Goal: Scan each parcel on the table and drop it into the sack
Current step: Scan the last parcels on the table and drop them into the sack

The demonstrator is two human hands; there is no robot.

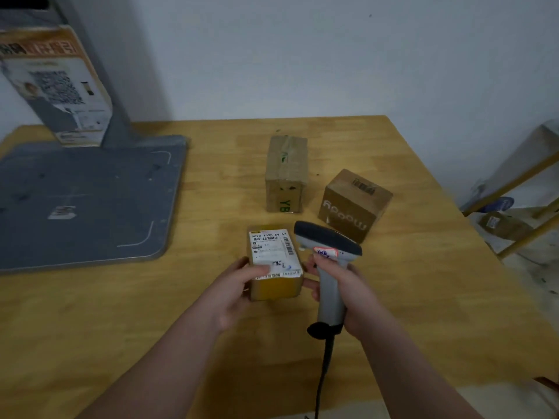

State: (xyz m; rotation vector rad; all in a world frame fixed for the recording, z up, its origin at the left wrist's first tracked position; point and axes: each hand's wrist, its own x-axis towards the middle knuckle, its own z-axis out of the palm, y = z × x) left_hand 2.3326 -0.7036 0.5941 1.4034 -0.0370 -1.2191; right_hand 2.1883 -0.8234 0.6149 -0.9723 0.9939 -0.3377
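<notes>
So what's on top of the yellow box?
A white label with barcodes, plus the thumb of the left hand holding the box. The thumb hides some print.

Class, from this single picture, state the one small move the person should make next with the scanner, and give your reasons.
Probably swing the scanner head over the label and trigger it. The left hand holds the yellow parcel label-up, the right hand grips the scanner beside it, and its nose does not seem aimed at the label yet.
</notes>
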